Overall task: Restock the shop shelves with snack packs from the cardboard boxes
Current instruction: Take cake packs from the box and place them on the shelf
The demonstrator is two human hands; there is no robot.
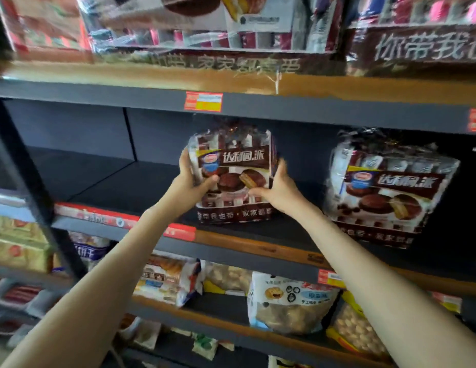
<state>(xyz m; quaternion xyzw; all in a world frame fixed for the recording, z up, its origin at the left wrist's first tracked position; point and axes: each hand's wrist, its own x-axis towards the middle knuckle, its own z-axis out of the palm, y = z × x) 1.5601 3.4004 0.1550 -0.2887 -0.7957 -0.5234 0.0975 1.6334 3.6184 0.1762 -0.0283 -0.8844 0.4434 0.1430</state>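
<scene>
My left hand and right hand, fingers curled, grasp a chocolate-pie pack upright at the dark shelf, left of a second pack, above a stocked lower shelf.

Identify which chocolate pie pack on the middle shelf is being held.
The left pack, gripped by left hand and right hand; the right pack stands untouched.

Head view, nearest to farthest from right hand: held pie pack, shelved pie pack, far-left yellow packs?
1. held pie pack: gripped by the right hand.
2. shelved pie pack: standing just to the right.
3. yellow packs: far left, a level lower.
</scene>
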